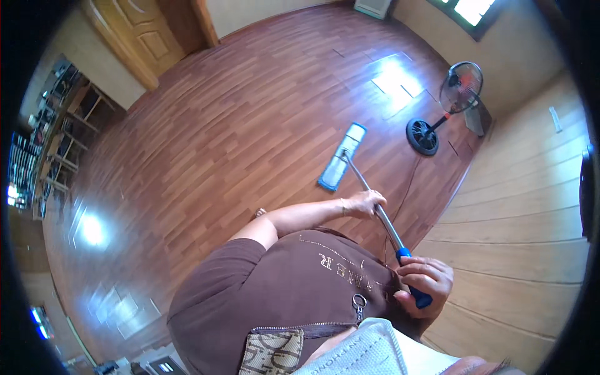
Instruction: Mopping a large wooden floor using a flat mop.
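Observation:
A flat mop with a long, pale head edged in blue lies on the wooden floor ahead of me. Its metal pole slants back toward my body and ends in a blue grip. Partway down the pole, my left hand is wrapped round the metal. My right hand is closed on the blue grip at the top end, close to my right side. The mop head appears flat on the boards, apart from the fan base to its right.
A standing fan with a round black base stands right of the mop head; a thin cable runs along the floor near it. A wood-panelled wall borders the right. Shelving lines the left, and a wooden door is far left.

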Demonstrator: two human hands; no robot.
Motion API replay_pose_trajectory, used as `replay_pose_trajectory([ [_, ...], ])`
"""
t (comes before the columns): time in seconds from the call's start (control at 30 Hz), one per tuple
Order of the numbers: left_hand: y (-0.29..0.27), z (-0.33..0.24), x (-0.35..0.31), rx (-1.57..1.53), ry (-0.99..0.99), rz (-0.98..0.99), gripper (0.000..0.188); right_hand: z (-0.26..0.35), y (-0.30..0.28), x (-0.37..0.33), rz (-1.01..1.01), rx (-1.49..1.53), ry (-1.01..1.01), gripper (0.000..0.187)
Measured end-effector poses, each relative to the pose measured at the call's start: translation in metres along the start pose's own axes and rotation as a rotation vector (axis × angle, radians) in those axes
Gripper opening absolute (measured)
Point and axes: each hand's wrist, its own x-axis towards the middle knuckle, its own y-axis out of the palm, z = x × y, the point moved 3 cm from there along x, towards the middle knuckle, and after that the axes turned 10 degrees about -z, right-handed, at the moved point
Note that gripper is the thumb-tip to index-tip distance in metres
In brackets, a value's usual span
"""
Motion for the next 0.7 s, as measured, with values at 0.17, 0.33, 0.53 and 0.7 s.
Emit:
replay_pose_trajectory([
  [0.17, 0.036, -0.007, 0.034, 0.033, 0.177, 0.160, 0.013, 0.000, 0.001, -0.012, -0.099, -0.120, 0.123, 0.034],
  [0.33, 0.033, 0.021, 0.072, 0.179, 0.233, 0.217, 0.011, -0.037, 0.017, -0.009, -0.347, -0.035, 0.223, 0.030],
  [0.53, -0.016, 0.091, 0.095, 0.233, 0.060, 0.245, 0.015, -0.080, 0.072, 0.032, -0.311, 0.047, 0.335, 0.018],
  [0.7, -0.094, 0.139, 0.098, 0.283, -0.080, 0.161, 0.017, -0.107, 0.113, 0.090, -0.312, 0.097, 0.354, 0.019],
])
